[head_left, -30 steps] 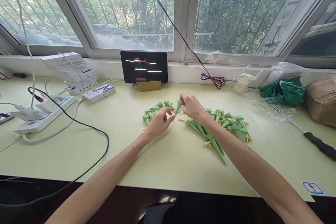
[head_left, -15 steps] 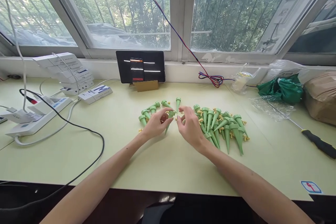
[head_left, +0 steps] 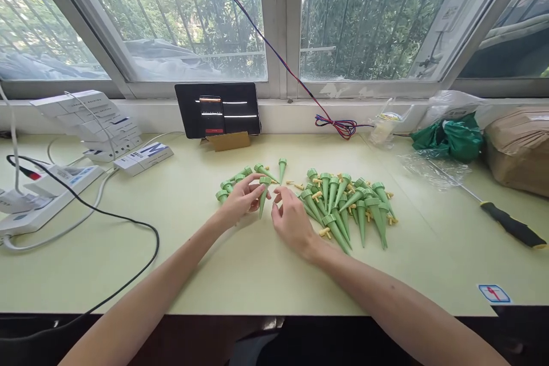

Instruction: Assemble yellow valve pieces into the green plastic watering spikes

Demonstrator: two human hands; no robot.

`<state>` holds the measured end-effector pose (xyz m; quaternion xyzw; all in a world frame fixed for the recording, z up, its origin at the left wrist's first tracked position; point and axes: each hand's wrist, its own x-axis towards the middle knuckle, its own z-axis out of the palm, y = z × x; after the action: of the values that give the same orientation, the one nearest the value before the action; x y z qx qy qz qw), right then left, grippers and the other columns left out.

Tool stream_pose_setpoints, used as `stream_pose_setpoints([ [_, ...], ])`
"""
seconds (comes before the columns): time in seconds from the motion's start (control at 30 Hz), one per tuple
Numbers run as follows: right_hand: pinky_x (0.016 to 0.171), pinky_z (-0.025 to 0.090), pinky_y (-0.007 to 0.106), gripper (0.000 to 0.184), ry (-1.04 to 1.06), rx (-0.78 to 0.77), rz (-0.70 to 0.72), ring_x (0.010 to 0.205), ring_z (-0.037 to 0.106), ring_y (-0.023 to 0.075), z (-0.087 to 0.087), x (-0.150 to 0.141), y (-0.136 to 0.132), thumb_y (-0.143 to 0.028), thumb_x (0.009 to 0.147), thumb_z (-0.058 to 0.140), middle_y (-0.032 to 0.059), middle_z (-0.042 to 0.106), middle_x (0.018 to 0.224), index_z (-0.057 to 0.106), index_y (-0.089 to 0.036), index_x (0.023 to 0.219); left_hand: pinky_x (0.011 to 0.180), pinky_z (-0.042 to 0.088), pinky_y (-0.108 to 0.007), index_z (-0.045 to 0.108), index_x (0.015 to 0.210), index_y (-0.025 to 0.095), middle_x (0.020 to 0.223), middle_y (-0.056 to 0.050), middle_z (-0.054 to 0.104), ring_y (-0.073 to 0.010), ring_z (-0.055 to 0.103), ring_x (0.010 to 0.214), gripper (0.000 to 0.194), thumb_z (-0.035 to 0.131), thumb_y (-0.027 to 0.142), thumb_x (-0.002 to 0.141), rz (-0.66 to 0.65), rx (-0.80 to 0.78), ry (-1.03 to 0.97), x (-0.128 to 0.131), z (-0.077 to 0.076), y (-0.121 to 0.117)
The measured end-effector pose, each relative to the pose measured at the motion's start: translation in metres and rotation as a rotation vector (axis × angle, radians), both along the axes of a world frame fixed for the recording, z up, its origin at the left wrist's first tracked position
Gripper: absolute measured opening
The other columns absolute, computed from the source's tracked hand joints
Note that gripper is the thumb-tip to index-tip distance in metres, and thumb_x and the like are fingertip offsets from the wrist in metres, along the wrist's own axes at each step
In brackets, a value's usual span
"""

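Note:
My left hand [head_left: 241, 201] is closed on a green plant watering spike [head_left: 263, 197], gripping it near its capped end with the pointed tip downward. Just right of that spike, my right hand [head_left: 294, 222] has its fingers curled together, and whatever they may hold is hidden. Beyond both hands a single green spike [head_left: 282, 169] points toward me. A heap of green spikes [head_left: 343, 206] with small yellow valves [head_left: 325, 233] among them lies beside my right hand. Several more spikes [head_left: 226, 186] lie behind my left hand, partly covered by it.
A tablet [head_left: 244, 111] and a phone [head_left: 211, 117] lean at the back. White boxes [head_left: 94, 126] and a power strip [head_left: 55, 200] stand left, with a black cable [head_left: 128, 217]. On the right are a screwdriver [head_left: 512, 224], a green bag [head_left: 454, 136] and a brown parcel [head_left: 518, 148].
My right hand has come lower and its fingers have curled in. The spike in my left hand now shows its full length. The whole view has shifted slightly.

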<state>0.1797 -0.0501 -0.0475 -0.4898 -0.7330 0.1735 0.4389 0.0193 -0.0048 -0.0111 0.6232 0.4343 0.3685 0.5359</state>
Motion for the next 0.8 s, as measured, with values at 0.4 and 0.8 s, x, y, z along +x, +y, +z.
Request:
stream_pose_setpoints([
  [0.4,0.075,0.049,0.030,0.026,0.017,-0.047,-0.058,0.085,0.061,0.0193,-0.003,0.002,0.002,-0.010,0.086,0.044,0.0093,0.062,0.098,0.055,-0.015,0.109,0.086,0.048,-0.032,0.053,0.115,0.022,0.090,-0.002,0.069,-0.0166,0.066,0.085,0.038,0.068,0.042,0.086,-0.121,-0.154,-0.211,0.006,-0.013,-0.001],
  [0.8,0.084,0.049,0.031,0.035,-0.166,-0.122,-0.145,0.100,0.064,0.0226,0.004,0.004,0.004,-0.010,0.090,0.044,0.0158,0.061,0.119,0.054,-0.012,0.123,0.042,0.027,-0.019,0.053,0.113,0.023,0.087,-0.006,0.073,-0.0171,0.064,0.073,0.046,0.067,0.054,0.082,0.034,-0.058,0.033,0.001,-0.007,0.001],
])
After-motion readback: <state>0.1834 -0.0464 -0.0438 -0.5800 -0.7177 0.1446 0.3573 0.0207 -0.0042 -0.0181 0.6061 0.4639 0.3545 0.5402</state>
